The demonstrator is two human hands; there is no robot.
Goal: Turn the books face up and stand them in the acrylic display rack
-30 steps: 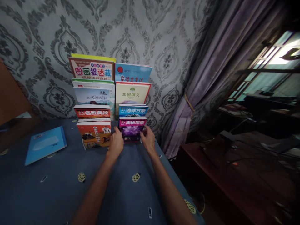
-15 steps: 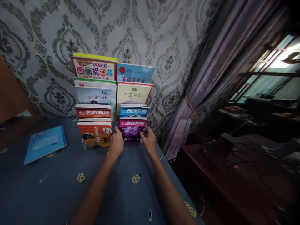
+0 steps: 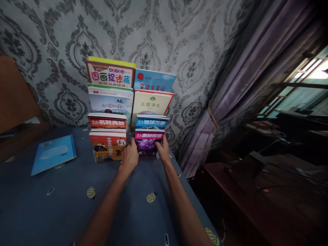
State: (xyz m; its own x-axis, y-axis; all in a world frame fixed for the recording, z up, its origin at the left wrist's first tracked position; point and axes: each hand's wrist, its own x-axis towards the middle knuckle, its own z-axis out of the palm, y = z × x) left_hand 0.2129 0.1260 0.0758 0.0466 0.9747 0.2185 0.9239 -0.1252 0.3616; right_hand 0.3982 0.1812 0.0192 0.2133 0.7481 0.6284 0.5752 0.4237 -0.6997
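A purple book [image 3: 148,143] stands upright at the front of the right-hand row of books. My left hand [image 3: 130,155] is closed at its left edge, with the fingers partly hidden behind it. On the other side, my right hand [image 3: 163,150] grips the right edge, its thumb on the front cover. Directly behind is a blue book [image 3: 151,123], then a cream book [image 3: 151,102] and a taller light blue book [image 3: 153,79]. Beside my left hand, an orange book [image 3: 105,141] fronts the left-hand row.
Behind the orange book rise a red-banded book [image 3: 109,122], a pale blue book [image 3: 109,102] and a tall brown book [image 3: 110,73]. A blue book lying flat [image 3: 55,153] is on the dark blue cloth [image 3: 123,208] at left. Wallpaper and a purple curtain [image 3: 200,136] border the table.
My right hand has closed in on the purple book's right edge, and its thumb now lies on the cover. My left hand stays at the left edge. The view has shifted slightly left.
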